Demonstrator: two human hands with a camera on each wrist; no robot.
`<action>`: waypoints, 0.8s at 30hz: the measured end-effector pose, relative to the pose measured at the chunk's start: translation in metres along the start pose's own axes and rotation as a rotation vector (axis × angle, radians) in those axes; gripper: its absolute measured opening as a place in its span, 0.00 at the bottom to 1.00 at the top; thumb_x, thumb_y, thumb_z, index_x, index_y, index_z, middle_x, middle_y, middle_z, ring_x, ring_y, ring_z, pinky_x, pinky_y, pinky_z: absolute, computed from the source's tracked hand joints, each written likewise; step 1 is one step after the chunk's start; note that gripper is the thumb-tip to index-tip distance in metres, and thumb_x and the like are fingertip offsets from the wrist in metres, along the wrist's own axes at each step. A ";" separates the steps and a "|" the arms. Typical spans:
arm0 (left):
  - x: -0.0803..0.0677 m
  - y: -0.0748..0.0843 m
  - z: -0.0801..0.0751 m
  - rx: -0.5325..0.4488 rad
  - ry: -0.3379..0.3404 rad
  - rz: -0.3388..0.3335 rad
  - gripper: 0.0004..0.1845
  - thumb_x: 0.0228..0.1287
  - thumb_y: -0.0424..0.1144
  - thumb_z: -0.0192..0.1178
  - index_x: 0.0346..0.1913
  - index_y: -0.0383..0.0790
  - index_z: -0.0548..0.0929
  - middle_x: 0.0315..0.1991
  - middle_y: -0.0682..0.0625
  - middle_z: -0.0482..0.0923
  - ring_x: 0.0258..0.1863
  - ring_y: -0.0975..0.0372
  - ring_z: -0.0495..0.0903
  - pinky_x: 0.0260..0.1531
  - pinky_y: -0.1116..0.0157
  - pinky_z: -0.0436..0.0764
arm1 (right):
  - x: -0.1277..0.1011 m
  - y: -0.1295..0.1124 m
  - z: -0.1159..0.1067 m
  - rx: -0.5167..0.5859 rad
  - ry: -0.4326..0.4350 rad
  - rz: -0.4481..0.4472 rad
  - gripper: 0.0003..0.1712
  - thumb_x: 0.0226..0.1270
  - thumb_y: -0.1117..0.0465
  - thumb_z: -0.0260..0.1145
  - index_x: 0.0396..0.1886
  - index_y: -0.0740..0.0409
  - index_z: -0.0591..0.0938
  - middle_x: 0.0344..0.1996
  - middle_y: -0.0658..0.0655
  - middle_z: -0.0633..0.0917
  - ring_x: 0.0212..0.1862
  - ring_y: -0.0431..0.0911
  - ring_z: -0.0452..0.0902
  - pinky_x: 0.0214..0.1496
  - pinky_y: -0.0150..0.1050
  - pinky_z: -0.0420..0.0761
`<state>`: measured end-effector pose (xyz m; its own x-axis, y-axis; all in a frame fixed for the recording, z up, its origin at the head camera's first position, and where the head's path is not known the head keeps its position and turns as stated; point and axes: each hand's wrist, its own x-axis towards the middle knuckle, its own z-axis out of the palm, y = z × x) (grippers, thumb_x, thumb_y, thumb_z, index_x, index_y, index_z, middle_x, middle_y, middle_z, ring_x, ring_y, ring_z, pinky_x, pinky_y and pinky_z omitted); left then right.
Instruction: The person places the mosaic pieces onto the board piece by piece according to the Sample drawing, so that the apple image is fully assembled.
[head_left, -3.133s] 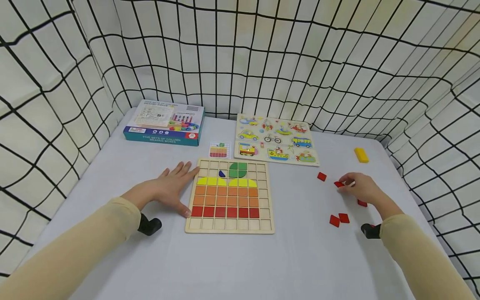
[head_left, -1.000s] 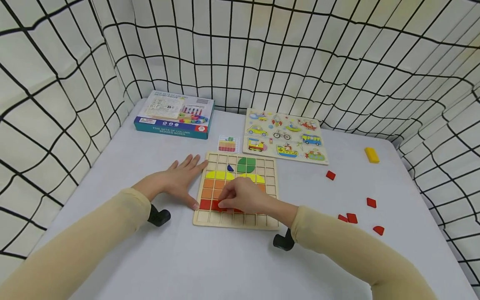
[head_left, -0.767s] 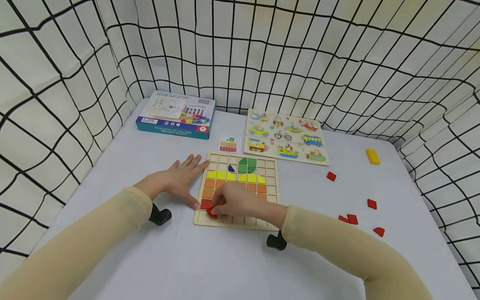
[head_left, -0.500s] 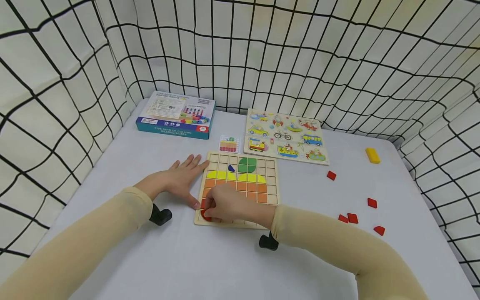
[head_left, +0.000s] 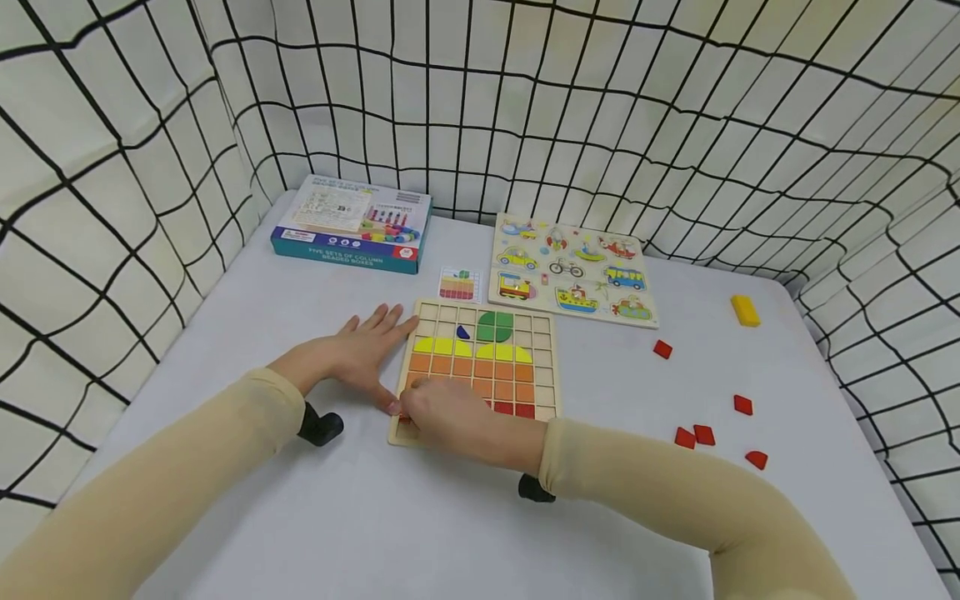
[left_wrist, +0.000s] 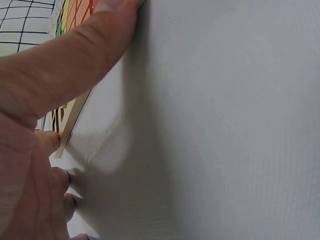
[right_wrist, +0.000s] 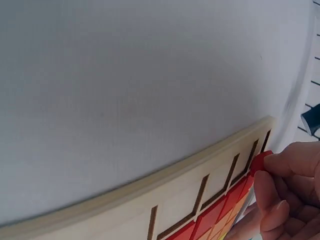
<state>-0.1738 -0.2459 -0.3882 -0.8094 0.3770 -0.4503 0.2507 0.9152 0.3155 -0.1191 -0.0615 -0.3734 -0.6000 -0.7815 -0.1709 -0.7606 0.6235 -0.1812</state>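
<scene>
Currently the right hand [head_left: 448, 417] sits over the near-left corner of the wooden grid board [head_left: 546, 367], fingers curled and pinching a red tile [right_wrist: 259, 161] at the board's left end, by the bottom rows; the right wrist view shows the tile held at an angle above the empty slots, not yet seated flat. Left hand [head_left: 358, 357] lies flat on the white table [head_left: 480, 533] against the board's left edge, fingers spread straight, thumb tip [left_wrist: 117, 5] touching the frame. Board holds green, yellow, orange and red rows. Right of the board, well apart: five loose red tiles [head_left: 703, 434] and a yellow block [head_left: 743, 310]. Behind the board: a small pattern card [head_left: 458, 284], a vehicle puzzle [head_left: 572, 270], and to its left a blue box [head_left: 352, 223].
</scene>
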 end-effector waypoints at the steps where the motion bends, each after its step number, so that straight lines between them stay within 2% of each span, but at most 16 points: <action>1: 0.000 0.000 0.000 0.001 0.004 0.001 0.72 0.42 0.62 0.79 0.83 0.41 0.43 0.84 0.34 0.33 0.82 0.36 0.30 0.74 0.29 0.38 | 0.000 -0.002 0.000 -0.016 0.003 -0.006 0.15 0.71 0.55 0.71 0.53 0.53 0.89 0.39 0.48 0.90 0.37 0.37 0.81 0.42 0.22 0.82; 3: 0.000 0.000 0.000 0.000 0.007 0.004 0.72 0.42 0.63 0.79 0.83 0.41 0.44 0.84 0.34 0.33 0.82 0.36 0.30 0.74 0.29 0.38 | -0.002 -0.002 0.000 0.011 -0.002 -0.010 0.16 0.70 0.55 0.71 0.55 0.51 0.88 0.42 0.48 0.90 0.41 0.37 0.82 0.48 0.23 0.83; 5: 0.001 0.000 0.000 0.002 0.004 0.008 0.72 0.43 0.63 0.79 0.83 0.41 0.44 0.84 0.34 0.33 0.82 0.36 0.31 0.74 0.29 0.38 | -0.002 0.000 0.000 0.091 -0.019 -0.005 0.15 0.70 0.56 0.72 0.54 0.51 0.89 0.42 0.47 0.90 0.42 0.36 0.82 0.51 0.21 0.82; 9: 0.001 0.000 -0.001 0.007 0.001 0.014 0.73 0.43 0.64 0.78 0.83 0.40 0.43 0.83 0.34 0.33 0.82 0.36 0.31 0.74 0.29 0.38 | -0.004 0.007 -0.001 0.197 -0.031 -0.032 0.09 0.70 0.60 0.71 0.47 0.52 0.91 0.39 0.46 0.89 0.39 0.35 0.79 0.48 0.19 0.80; 13: 0.001 -0.001 -0.001 0.010 0.003 0.013 0.73 0.43 0.64 0.78 0.83 0.40 0.44 0.83 0.34 0.34 0.82 0.35 0.31 0.74 0.29 0.39 | -0.006 0.011 0.000 0.198 0.004 -0.076 0.05 0.68 0.63 0.72 0.40 0.54 0.92 0.35 0.47 0.89 0.37 0.35 0.79 0.45 0.18 0.79; 20: -0.001 -0.001 -0.001 0.002 0.004 0.012 0.72 0.43 0.64 0.78 0.83 0.40 0.44 0.83 0.33 0.34 0.82 0.35 0.31 0.74 0.29 0.39 | -0.010 0.011 0.003 0.181 0.019 -0.115 0.03 0.66 0.64 0.73 0.37 0.56 0.92 0.31 0.48 0.90 0.33 0.35 0.78 0.38 0.15 0.76; 24: -0.001 -0.001 0.000 0.004 0.007 0.008 0.72 0.43 0.63 0.78 0.83 0.40 0.44 0.83 0.33 0.34 0.82 0.35 0.32 0.74 0.29 0.39 | -0.010 0.013 0.004 0.230 0.008 -0.118 0.02 0.67 0.64 0.73 0.37 0.56 0.91 0.30 0.48 0.89 0.32 0.36 0.76 0.37 0.15 0.75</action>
<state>-0.1736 -0.2469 -0.3876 -0.8111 0.3835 -0.4417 0.2594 0.9126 0.3160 -0.1219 -0.0460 -0.3776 -0.5129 -0.8489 -0.1279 -0.7496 0.5154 -0.4153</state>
